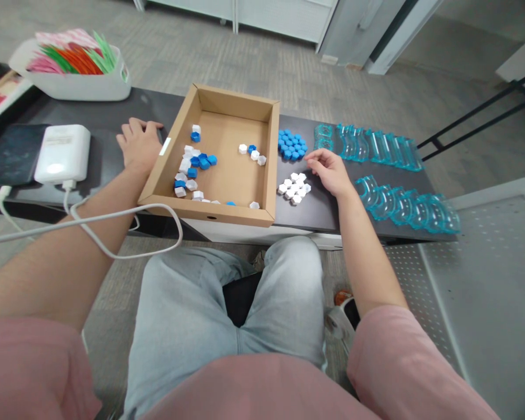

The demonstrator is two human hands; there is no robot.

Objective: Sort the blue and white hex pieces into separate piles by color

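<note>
A shallow cardboard box (271, 157) sits on the dark table and holds several loose blue and white hexagonal pieces (192, 166). Right of the box lie a cluster of blue hexagons (292, 144) and, nearer me, a cluster of white hexagons (294, 188). My right hand (330, 169) rests on the table between the two clusters, fingers curled with the tips toward the blue one; whether it pinches a piece is hidden. My left hand (139, 143) lies flat on the table, fingers spread, against the box's left wall.
Clear turquoise curved pieces (378, 146) lie in two rows at the right, the nearer row (409, 205) by the table edge. A white power bank (63, 153) with a trailing cable (114, 217) sits left. A white tub of coloured strips (76, 64) stands far left.
</note>
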